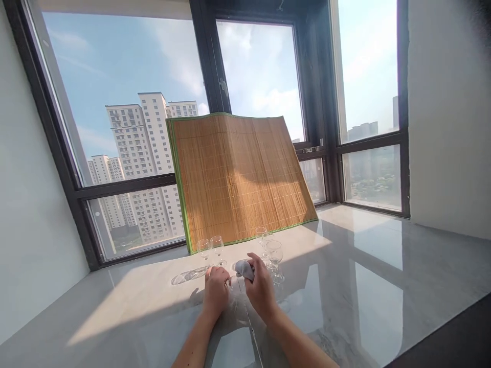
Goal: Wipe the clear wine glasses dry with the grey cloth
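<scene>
Both my hands meet over the marble sill. My left hand (pixel 216 291) is closed around a clear wine glass (pixel 232 292) that is hard to see between the hands. My right hand (pixel 261 287) is closed on a small grey cloth (pixel 244 268), pressed at the top of that glass. Two stemmed glasses (pixel 210 249) stand just beyond my left hand. Two more glasses (pixel 271 254) stand upright beside my right hand, close to the cloth.
A bamboo mat with green edging (pixel 240 176) leans upright against the window behind the glasses. The grey marble sill (pixel 368 276) runs wide to the right. Dark window frames (pixel 209 61) and white walls enclose the bay; tower blocks show outside.
</scene>
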Demonstrator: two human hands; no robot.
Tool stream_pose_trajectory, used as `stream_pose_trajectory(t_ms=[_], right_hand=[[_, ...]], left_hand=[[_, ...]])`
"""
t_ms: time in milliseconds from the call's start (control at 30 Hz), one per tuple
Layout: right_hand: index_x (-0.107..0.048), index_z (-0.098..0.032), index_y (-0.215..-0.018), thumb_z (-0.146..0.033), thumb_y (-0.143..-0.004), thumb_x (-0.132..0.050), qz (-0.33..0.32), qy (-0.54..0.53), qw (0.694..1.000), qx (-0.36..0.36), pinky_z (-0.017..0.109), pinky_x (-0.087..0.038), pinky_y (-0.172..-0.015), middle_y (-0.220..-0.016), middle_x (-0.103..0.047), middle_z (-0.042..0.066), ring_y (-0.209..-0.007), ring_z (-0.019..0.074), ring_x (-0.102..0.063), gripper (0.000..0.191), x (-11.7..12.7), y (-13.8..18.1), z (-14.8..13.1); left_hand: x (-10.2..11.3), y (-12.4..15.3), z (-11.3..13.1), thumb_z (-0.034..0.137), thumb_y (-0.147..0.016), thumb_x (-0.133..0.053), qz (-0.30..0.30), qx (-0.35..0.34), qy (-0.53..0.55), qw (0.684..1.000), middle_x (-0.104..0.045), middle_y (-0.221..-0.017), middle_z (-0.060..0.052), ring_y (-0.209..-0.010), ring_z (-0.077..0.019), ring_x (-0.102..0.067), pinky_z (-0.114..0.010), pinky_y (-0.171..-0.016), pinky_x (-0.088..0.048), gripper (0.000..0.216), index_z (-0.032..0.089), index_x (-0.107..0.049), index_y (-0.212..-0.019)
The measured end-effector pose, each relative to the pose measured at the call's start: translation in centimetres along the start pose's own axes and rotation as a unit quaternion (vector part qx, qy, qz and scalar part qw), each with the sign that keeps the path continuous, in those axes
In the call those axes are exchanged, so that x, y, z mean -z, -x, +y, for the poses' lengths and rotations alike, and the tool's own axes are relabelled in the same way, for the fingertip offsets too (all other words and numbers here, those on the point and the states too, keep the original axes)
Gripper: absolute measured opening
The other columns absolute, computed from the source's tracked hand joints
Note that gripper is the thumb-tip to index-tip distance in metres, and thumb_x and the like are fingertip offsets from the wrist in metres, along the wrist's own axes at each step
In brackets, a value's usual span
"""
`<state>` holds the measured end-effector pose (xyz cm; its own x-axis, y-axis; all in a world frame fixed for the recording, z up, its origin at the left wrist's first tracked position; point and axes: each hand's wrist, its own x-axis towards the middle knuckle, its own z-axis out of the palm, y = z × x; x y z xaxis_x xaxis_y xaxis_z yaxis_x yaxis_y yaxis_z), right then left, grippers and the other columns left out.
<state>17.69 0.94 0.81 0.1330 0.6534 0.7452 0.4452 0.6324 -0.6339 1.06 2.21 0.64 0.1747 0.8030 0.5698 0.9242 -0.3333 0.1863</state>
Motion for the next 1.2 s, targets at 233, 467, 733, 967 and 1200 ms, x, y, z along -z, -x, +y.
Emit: stream_pose_trajectory(t_ms=[233, 467, 733, 967, 1200], right_hand=[[-0.044, -0.021, -0.124, -0.012, -0.067, -0.049, -0.007, -0.095, 0.99, -0.107, 0.027, -0.044, -0.068, -0.08, -0.062, -0.002, -0.071, 0.0167, -0.059, 0.058, -0.6, -0.2, 0.8], [-0.042, -0.021, -0.12, -0.016, -0.065, -0.057, -0.035, -0.22, 0.96, -0.17, 0.025, -0.042, -0.061, -0.075, -0.06, -0.005, -0.066, 0.0155, -0.056, 0.057, -1.4, -0.1, 0.8], [-0.043, -0.021, -0.121, -0.02, -0.072, -0.059, 0.008, -0.231, 0.963, -0.138, 0.026, -0.045, -0.066, -0.08, -0.062, -0.002, -0.069, 0.0156, -0.058, 0.052, 0.1, -0.4, -0.8], [-0.046, -0.021, -0.117, -0.018, -0.068, -0.056, -0.036, -0.173, 0.971, -0.161, 0.025, -0.042, -0.064, -0.077, -0.063, -0.003, -0.068, 0.016, -0.058, 0.051, -0.3, -0.4, 0.6], [-0.05, -0.022, -0.109, -0.013, -0.055, -0.05, -0.09, -0.156, 0.965, -0.192, 0.023, -0.031, -0.051, -0.059, -0.053, -0.009, -0.054, 0.0143, -0.05, 0.054, -0.9, 0.2, 1.4]], left_hand=[[-0.9, -0.4, -0.6, 0.017, -0.086, -0.04, 0.028, 0.05, 0.123, 0.991, -0.066, -0.085, -0.004, -0.086, -0.0204, -0.058, -0.032, -0.083, -0.042, 0.022, 0.021, -0.062, -0.086], [-0.9, -0.1, 0.3, 0.021, -0.092, -0.037, -0.01, 0.162, 0.17, 0.972, -0.067, -0.116, -0.009, -0.091, -0.0199, -0.065, -0.029, -0.079, -0.045, 0.062, 0.017, -0.017, -0.151], [0.5, -0.1, 0.6, 0.011, -0.09, -0.032, 0.005, 0.151, 0.035, 0.988, -0.067, -0.111, -0.006, -0.097, -0.021, -0.062, -0.03, -0.083, -0.041, 0.055, 0.023, -0.04, -0.142], [1.2, 0.0, 0.6, 0.007, -0.086, -0.035, 0.003, 0.131, -0.045, 0.99, -0.064, -0.104, -0.009, -0.1, -0.0227, -0.056, -0.04, -0.102, -0.031, 0.046, 0.024, -0.07, -0.111], [0.9, -0.1, 0.6, 0.005, -0.083, -0.037, -0.018, 0.098, -0.015, 0.995, -0.063, -0.103, -0.008, -0.101, -0.0218, -0.057, -0.04, -0.1, -0.033, 0.046, 0.025, -0.072, -0.105]])
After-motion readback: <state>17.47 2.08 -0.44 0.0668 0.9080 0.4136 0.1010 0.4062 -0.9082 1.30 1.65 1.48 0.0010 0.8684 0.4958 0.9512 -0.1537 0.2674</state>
